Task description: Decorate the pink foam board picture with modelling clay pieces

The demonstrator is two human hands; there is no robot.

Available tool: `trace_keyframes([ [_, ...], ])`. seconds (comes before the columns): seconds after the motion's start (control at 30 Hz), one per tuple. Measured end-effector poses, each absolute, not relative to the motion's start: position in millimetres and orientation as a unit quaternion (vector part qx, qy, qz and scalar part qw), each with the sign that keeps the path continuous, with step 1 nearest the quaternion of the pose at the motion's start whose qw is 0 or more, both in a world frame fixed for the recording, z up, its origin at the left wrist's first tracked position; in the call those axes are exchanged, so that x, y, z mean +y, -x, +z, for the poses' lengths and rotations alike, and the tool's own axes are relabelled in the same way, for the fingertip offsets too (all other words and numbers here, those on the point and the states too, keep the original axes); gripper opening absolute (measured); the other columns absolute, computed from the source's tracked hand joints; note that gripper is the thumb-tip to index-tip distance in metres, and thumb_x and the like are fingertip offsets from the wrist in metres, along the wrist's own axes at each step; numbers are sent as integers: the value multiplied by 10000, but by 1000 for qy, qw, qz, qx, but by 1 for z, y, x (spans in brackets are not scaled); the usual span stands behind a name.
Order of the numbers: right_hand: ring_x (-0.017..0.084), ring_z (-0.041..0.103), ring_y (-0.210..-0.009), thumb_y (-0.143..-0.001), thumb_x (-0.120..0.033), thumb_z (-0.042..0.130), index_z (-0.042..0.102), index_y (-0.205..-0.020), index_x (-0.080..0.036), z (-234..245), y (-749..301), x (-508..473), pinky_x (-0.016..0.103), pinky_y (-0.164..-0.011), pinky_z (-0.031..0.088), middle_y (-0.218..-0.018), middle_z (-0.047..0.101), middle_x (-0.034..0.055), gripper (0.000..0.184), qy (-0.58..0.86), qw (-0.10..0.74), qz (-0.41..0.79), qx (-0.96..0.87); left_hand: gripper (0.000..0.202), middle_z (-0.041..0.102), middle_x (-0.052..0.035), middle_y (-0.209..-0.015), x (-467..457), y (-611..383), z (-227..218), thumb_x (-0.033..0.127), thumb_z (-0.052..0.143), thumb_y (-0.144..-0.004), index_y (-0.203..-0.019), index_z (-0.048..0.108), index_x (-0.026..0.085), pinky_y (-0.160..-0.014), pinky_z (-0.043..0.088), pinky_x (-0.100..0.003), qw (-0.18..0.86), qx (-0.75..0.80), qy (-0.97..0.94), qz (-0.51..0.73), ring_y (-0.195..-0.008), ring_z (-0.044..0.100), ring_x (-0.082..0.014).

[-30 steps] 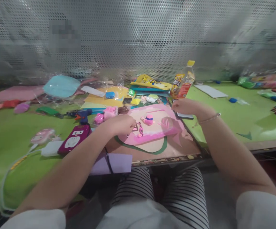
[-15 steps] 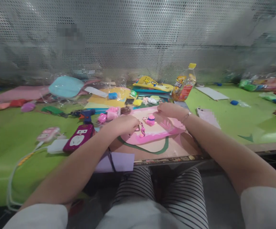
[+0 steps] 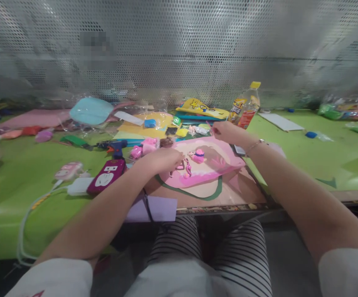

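Observation:
A pink and cream paper cut-out [image 3: 194,181] lies on the table in front of me, over a green-edged sheet [image 3: 217,190]. Small pink clay shapes, one a rounded piece with a dark blue band [image 3: 199,155], rest on it. My left hand [image 3: 169,160] is at the cut-out's left part, close to the clay pieces, its fingers curled together; what is between them is hidden. Above the cut-out's far right edge, my right hand [image 3: 227,133] has its fingertips pinched together, with a bit of pink by them too small to name.
Pink clay packs [image 3: 149,145] and a glue gun [image 3: 115,147] lie left of the cut-out. Nearer sit a maroon power bank [image 3: 107,175] and a white cable [image 3: 21,235]. A bottle with a yellow cap [image 3: 246,109] stands behind my right hand. Purple paper [image 3: 162,209] overhangs the table edge.
My right hand has lifted off the cut-out and moved away from me, towards the back and the bottle. My left hand stays at about the same spot. The view has shifted slightly.

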State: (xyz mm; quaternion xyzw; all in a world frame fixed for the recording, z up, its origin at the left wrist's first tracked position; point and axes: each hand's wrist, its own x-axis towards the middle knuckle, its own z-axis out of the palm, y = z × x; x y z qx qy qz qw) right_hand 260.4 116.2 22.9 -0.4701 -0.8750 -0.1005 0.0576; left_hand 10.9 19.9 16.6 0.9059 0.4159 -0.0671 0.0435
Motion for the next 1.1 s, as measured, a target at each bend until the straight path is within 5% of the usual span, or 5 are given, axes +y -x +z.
trace_keyframes([
  [0.2, 133, 596, -632, -741, -126, 505, 465, -755, -194, 29, -221, 87, 289, -640, 488, -686, 594, -2, 80, 365, 431, 361, -742, 228, 671, -64, -879, 24, -5, 22, 184, 410, -849, -919, 627, 175, -620, 371, -233, 23, 444, -894, -49, -740, 581, -153],
  [0.4, 106, 554, -611, -813, -191, 414, 459, -770, -196, -5, -198, 52, 255, -592, 460, -699, 543, -14, 63, 306, 408, 456, -729, 232, 658, -79, -831, 37, 6, 17, 175, 402, -836, -759, 620, 152, -630, 377, -238, -17, 473, -880, -35, -733, 577, -154],
  [0.7, 119, 556, -647, -751, -211, 556, 541, -747, -194, -17, -196, 50, 240, -584, 448, -697, 584, -14, 23, 365, 334, 333, -803, 216, 652, -71, -838, 36, 2, 16, 254, 443, -822, -773, 630, 158, -585, 344, -249, -10, 475, -880, -1, -734, 575, -159],
  [0.9, 107, 589, -642, -828, -324, 518, 525, -753, -178, -21, -194, 51, 230, -578, 457, -694, 608, 2, 164, 358, 390, 467, -709, 187, 612, -64, -723, 39, 0, 10, 189, 438, -777, -677, 593, 160, -545, 312, -261, -32, 471, -882, 17, -653, 540, -151],
  [1.1, 70, 493, -491, -817, -322, 548, 466, -720, -200, -22, -191, 50, 203, -486, 391, -597, 549, -48, 176, 383, 406, 427, -712, 180, 581, -47, -645, 38, -4, 10, 187, 452, -759, -613, 555, 163, -512, 284, -255, 8, 470, -882, 19, -605, 510, -136],
])
